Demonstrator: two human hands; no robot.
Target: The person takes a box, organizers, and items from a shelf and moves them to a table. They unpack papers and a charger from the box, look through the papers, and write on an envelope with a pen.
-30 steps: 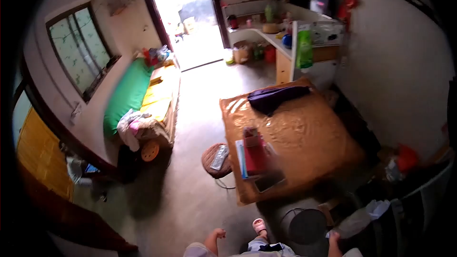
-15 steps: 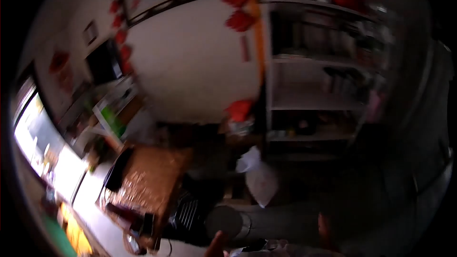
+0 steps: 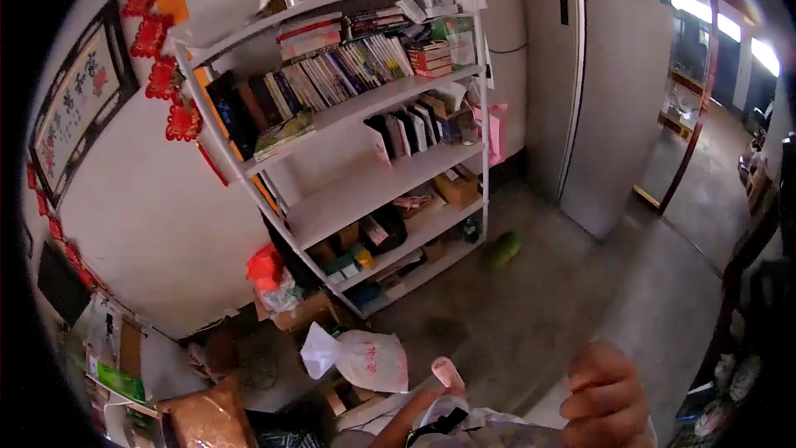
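My right hand (image 3: 605, 398) is raised at the bottom right, over the grey floor. Its fingers are curled in, and nothing shows sticking out of them. At the bottom centre, my left hand (image 3: 410, 416) is only partly in view, beside pale patterned clothing (image 3: 506, 431) with a black patch. How its fingers lie does not show. Just beyond it is a small pinkish rounded thing (image 3: 448, 372) whose kind I cannot make out. A tied white sack (image 3: 373, 361) with red lettering stands ahead of my left hand, apart from it.
A white shelf rack (image 3: 356, 191) holds books, folders and boxes. A green melon-like thing (image 3: 503, 250) lies on the floor by it. Grey cabinet doors (image 3: 613, 91) and an open doorway are right; a brown-covered table (image 3: 207, 419) is lower left. A carton (image 3: 307, 313) stands near the rack.
The view has swung right and brightened, so the rack and sack now sit further left and the doorway shows. My right hand now shows larger, with curled fingers.
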